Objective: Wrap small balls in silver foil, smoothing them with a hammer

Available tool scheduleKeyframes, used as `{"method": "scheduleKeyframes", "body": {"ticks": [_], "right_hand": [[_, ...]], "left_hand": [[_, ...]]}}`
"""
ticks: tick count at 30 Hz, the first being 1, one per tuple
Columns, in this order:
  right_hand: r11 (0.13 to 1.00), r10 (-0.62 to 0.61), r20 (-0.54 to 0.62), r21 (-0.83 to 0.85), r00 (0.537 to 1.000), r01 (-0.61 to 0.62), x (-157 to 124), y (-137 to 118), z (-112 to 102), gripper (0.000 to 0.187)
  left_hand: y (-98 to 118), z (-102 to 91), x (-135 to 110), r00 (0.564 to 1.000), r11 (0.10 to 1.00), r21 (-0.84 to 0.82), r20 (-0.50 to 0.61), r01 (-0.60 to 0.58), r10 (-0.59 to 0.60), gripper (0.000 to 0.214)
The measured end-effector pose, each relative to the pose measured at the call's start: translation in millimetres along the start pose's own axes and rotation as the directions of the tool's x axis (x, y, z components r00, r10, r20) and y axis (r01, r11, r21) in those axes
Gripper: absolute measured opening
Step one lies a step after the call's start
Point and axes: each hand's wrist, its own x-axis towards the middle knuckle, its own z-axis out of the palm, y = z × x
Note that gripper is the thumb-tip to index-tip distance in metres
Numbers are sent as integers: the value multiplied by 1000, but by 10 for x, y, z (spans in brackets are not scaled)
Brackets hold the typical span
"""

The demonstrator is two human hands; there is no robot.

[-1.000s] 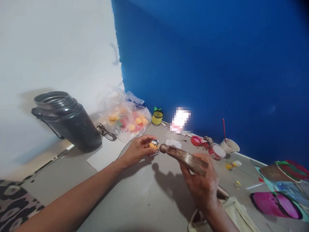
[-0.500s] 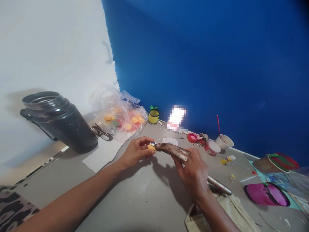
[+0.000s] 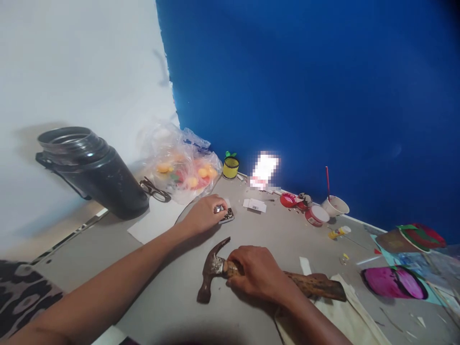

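My right hand (image 3: 257, 273) grips a rusty claw hammer (image 3: 212, 269) by its wooden handle just behind the head. The head points left and rests on the grey table (image 3: 223, 311). My left hand (image 3: 203, 214) reaches forward, fingers curled over a small shiny metal piece (image 3: 220, 209) that sits on a small dark silver object (image 3: 227, 216) lying on the table. The orange bit seen earlier is hidden under the fingers.
A black jar (image 3: 93, 172) lies tilted at the left by glasses (image 3: 155, 189) and a plastic bag of orange and red things (image 3: 181, 167). A yellow cup (image 3: 230, 167), red lids (image 3: 289, 200), a white cup with a red stick (image 3: 335, 205) and painted paper shapes (image 3: 393, 282) stand right.
My right hand swung the hammer away from the small piece and laid its head down on the table near me. My left hand lowered the piece onto the table.
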Motion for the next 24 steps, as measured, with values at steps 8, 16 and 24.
{"method": "scheduleKeyframes", "body": {"ticks": [8,16,24], "right_hand": [[994,-52,-5,-96,999,51,18,29,61,16],[982,-49,9,-183,999,49,35,37,73,16],[986,-78,-15,-149,997,75,15,63,110,17]], "left_hand": [[-40,103,179,920,810,460,314,-364,235,27],[-187,183,187,921,788,482,270,-383,282,29],[-77,112,148,935,766,548,294,-337,201,23]]}}
